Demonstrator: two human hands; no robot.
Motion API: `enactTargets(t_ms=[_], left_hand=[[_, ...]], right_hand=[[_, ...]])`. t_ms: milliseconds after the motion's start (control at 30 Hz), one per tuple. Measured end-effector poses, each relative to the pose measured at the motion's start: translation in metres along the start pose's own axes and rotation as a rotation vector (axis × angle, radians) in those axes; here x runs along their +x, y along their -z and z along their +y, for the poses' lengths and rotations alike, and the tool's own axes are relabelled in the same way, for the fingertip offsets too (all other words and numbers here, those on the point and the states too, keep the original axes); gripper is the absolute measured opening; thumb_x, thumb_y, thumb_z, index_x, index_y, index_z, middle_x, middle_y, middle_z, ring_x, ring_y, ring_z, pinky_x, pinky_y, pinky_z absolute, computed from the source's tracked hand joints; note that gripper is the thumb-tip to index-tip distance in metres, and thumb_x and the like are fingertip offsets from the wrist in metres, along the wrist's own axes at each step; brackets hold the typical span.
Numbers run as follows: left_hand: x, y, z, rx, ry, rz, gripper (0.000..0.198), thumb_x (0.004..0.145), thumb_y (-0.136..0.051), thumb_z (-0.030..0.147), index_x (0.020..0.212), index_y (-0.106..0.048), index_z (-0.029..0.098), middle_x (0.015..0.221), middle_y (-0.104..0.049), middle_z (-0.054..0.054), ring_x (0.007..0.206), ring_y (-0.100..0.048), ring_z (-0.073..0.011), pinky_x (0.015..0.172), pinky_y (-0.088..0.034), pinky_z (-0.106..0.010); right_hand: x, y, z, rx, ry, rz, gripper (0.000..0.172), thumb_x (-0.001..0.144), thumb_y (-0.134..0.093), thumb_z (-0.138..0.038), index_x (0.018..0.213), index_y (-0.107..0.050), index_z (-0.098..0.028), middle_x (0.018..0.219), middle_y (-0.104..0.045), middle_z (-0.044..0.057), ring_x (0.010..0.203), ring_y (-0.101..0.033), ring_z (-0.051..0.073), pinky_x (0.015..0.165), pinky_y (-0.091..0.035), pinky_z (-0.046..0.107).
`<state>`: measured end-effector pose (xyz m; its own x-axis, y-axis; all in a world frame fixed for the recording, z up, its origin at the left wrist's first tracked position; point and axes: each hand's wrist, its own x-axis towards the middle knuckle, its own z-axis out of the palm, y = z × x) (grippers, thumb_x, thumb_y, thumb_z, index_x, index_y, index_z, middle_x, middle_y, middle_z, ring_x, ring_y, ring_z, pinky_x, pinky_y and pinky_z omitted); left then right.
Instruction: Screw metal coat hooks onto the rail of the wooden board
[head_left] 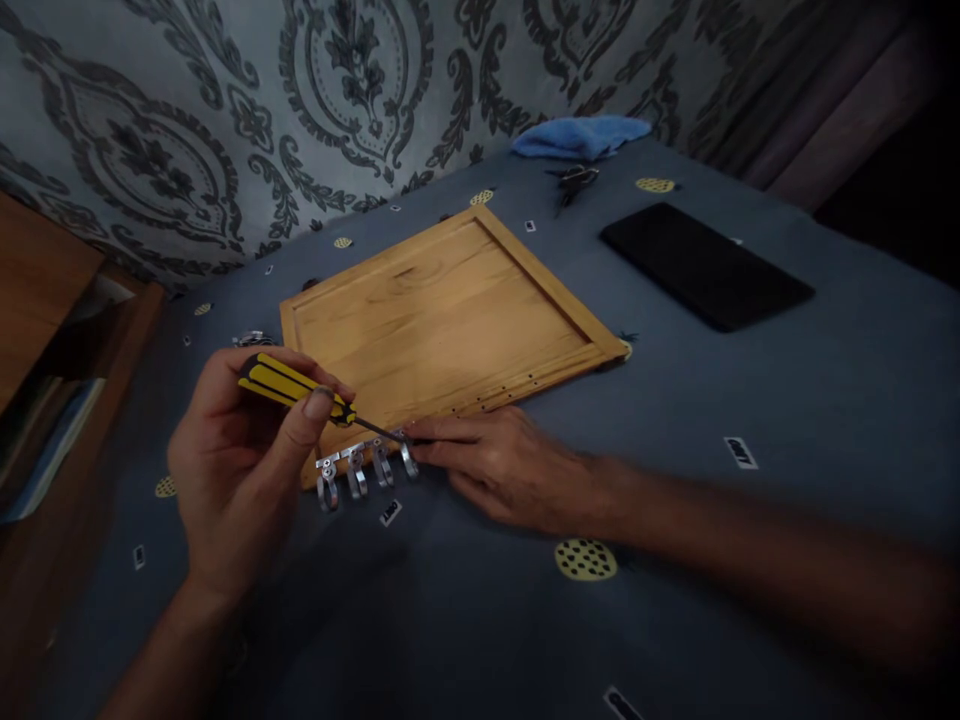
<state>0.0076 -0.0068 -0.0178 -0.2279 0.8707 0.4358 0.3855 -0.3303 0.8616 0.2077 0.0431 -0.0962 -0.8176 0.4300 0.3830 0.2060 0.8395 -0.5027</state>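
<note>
My left hand is wrapped round the yellow and black handle of a screwdriver, thumb on top. Its thin shaft slopes down to the right, with the tip at the rightmost metal hook. At that same hook, the fingers of my right hand are pressed together and pinch its upper part; the exact contact and any screw are hidden. The other hooks sit in a row along the near edge of a framed wooden board. Small dark holes continue along that edge to the right.
A black flat object lies at right on the blue patterned cloth. Behind are scissors and a blue cloth. Shiny metal pieces lie left of the board. A wooden cabinet stands at far left.
</note>
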Motion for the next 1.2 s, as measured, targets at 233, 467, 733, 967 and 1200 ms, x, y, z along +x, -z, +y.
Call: enactTargets(t_ms=[233,467,733,967,1200], left_hand=[[0.0002,-0.0010,-0.0013,-0.007,-0.014,0.010,0.016,0.081,-0.076,0.020,0.094,-0.067,0.022,0.085,-0.071,0.002,0.079,-0.070,-0.0131,0.076,-0.057,-0.025],[-0.0006,0.0000,-0.0026,0.028,-0.003,-0.007,0.015,0.081,-0.077,0.020,0.093,-0.068,0.022,0.084,-0.070,0.001,0.079,-0.071,-0.0129,0.076,-0.059,-0.024],[-0.0029,0.0015,-0.0011,0.081,-0.035,-0.056,0.021,0.081,-0.075,0.017,0.098,-0.068,0.026,0.088,-0.072,0.002,0.084,-0.072,-0.0141,0.077,-0.061,-0.025],[-0.0034,0.0046,0.0032,0.102,-0.071,-0.106,0.037,0.084,-0.073,0.018,0.117,-0.062,0.030,0.092,-0.072,0.002,0.088,-0.071,-0.0172,0.079,-0.059,-0.031],[-0.0056,0.0040,0.0008,0.147,-0.133,-0.167,0.030,0.094,-0.059,0.022,0.123,-0.058,0.031,0.098,-0.066,0.000,0.091,-0.067,-0.0190,0.085,-0.052,-0.036]], right_hand=[[0.0003,0.0004,-0.0006,-0.010,-0.008,-0.011,0.035,0.088,-0.053,-0.004,0.117,-0.070,-0.016,0.130,-0.069,0.009,0.101,-0.071,0.021,0.084,-0.059,0.034],[-0.0002,0.0000,-0.0006,-0.035,-0.007,-0.013,0.033,0.088,-0.055,-0.006,0.117,-0.069,-0.015,0.132,-0.068,0.009,0.101,-0.071,0.022,0.083,-0.059,0.036],[0.0004,0.0004,-0.0006,-0.024,-0.004,-0.021,0.036,0.089,-0.053,-0.005,0.120,-0.068,-0.014,0.132,-0.067,0.010,0.099,-0.071,0.022,0.081,-0.059,0.036],[0.0007,0.0008,-0.0007,-0.032,0.004,-0.020,0.034,0.090,-0.054,-0.006,0.120,-0.067,-0.015,0.131,-0.068,0.010,0.100,-0.071,0.022,0.079,-0.059,0.036],[0.0017,0.0023,-0.0020,-0.034,-0.015,-0.038,0.035,0.090,-0.054,-0.006,0.121,-0.067,-0.016,0.133,-0.067,0.008,0.101,-0.071,0.021,0.082,-0.058,0.035]])
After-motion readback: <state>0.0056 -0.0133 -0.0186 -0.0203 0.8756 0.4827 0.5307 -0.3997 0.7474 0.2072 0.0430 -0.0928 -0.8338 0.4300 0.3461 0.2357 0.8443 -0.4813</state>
